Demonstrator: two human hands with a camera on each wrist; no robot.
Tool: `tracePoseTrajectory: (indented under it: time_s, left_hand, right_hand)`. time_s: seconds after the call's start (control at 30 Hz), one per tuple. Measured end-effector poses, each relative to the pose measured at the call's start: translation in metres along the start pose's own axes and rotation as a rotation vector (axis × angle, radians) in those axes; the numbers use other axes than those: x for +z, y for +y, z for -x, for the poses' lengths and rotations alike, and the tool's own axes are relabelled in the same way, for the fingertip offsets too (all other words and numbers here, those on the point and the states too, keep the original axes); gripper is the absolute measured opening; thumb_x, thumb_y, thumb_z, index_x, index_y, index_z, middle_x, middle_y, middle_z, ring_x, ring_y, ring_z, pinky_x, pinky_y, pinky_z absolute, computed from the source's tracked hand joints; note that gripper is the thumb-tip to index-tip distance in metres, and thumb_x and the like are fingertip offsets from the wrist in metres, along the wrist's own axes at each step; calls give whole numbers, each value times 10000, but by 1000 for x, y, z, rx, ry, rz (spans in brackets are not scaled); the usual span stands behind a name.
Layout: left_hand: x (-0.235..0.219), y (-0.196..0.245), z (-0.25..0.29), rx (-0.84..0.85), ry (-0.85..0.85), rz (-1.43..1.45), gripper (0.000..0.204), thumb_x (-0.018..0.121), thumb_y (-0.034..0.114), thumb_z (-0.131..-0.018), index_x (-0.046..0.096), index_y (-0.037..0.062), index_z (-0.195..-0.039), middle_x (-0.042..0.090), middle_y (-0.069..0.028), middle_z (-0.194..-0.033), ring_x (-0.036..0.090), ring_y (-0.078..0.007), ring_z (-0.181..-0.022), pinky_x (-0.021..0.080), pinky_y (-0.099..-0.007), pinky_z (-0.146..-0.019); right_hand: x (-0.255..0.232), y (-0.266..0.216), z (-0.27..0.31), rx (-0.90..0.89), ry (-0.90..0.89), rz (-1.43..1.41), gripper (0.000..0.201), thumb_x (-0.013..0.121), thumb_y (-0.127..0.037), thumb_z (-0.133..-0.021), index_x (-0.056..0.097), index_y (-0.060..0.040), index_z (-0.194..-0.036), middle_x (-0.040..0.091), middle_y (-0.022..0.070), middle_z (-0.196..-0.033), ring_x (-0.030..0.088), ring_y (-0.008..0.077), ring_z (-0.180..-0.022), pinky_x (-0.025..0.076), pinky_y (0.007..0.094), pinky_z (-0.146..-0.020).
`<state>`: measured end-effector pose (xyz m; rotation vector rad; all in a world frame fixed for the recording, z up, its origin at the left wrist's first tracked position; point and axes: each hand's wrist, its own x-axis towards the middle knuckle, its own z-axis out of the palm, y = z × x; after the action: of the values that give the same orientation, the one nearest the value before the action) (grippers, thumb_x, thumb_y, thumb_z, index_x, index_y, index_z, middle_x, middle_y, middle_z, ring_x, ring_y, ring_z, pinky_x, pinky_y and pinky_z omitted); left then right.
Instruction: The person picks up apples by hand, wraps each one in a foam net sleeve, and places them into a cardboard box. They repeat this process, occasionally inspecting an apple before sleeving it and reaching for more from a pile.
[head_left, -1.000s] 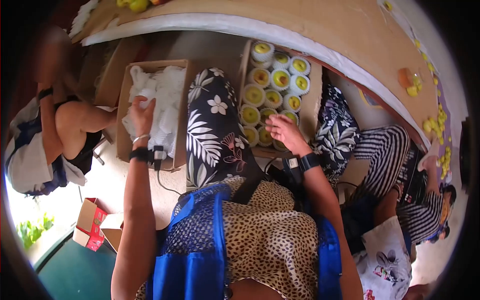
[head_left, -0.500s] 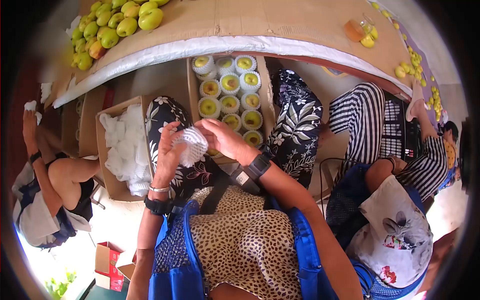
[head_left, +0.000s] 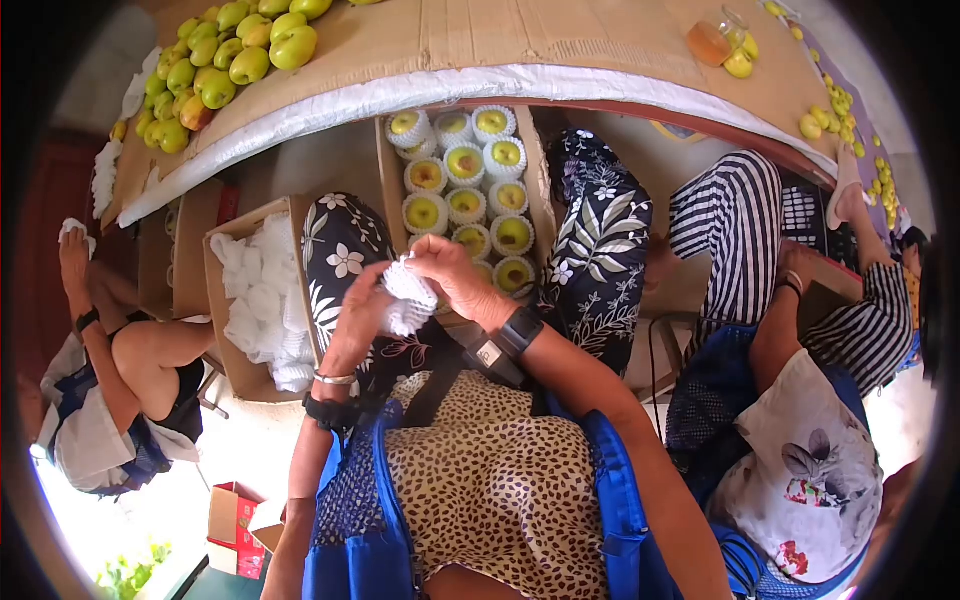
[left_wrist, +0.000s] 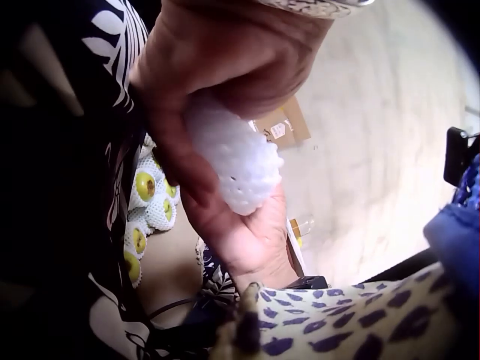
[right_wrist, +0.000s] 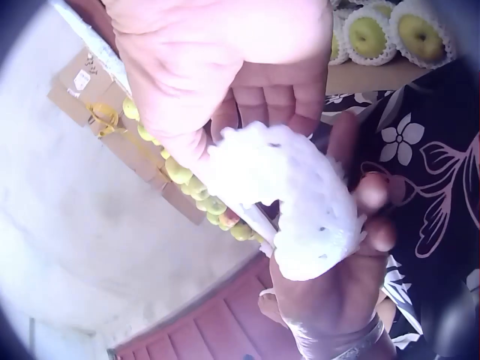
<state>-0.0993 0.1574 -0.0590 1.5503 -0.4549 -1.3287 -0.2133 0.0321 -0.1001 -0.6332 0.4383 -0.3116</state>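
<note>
A white foam fruit net is between both hands, above the lap. My left hand holds it from the left with curled fingers. At its upper edge my right hand pinches it with thumb and fingers. In the right wrist view the foam net is bent into a curve, with the left fingers curled around its side. The left wrist view shows the net bunched between the two hands; no apple shows in it. Behind the hands stands a carton of apples in foam nets.
A carton full of white foam nets stands left of the knee. Across the front runs a cardboard-covered table with a pile of green apples. People sit on both sides; one's hand is at far left.
The left hand has come out of the carton of nets with a foam net, and the right hand has left the apple carton to meet it. Since then the net has become more bunched.
</note>
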Motion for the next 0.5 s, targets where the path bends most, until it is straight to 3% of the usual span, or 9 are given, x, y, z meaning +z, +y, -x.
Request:
tracePoseTrajectory:
  time_s: [0.03,0.13,0.17,0.27,0.4,0.5]
  left_hand:
    - [13,21,8,-178,-22,-47,376,468,158,-878,424,45,-1234,595,-52,-977,590,-132,-840,487,-249,-725]
    - [16,20,11,-238,-82,35,402,477,193,-882,407,56,-1254,594,-47,-964,585,-119,-840,491,-240,-702]
    - [15,7,8,-85,61,82,361,469,205,-898,435,56,-1224,581,-34,-964,566,-96,-818,477,-216,-691]
    - [9,16,10,-20,57,1,319,458,206,-914,461,52,-1193,562,-28,-975,544,-80,-798,466,-208,-689]
    - [10,7,2,167,46,-30,241,529,83,-871,504,35,-1105,564,1,-897,529,-66,-753,441,-186,-664]
    - [18,20,11,-13,-12,190,170,569,35,-835,540,32,-1002,567,17,-833,521,-55,-719,421,-170,-643]
  right_hand:
    - [4,-1,0,-43,31,87,107,637,-90,-800,540,-50,-825,591,8,-770,559,64,-705,466,215,-618]
    - [5,0,-2,-193,160,381,144,668,-79,-759,535,-24,-761,567,0,-674,530,57,-637,450,220,-582]
    - [2,-2,-1,-208,175,456,150,671,-81,-756,534,-20,-759,567,2,-674,527,56,-633,452,221,-583]
    - [-2,2,-1,-248,172,585,187,696,-108,-744,542,-18,-798,566,6,-677,517,60,-614,449,223,-581]
    - [3,-3,5,-235,132,628,229,709,-134,-746,543,-22,-857,572,7,-695,518,67,-606,450,222,-578]
    - [4,-7,7,-268,142,680,237,704,-133,-753,541,-23,-885,576,7,-705,524,68,-611,455,219,-584]
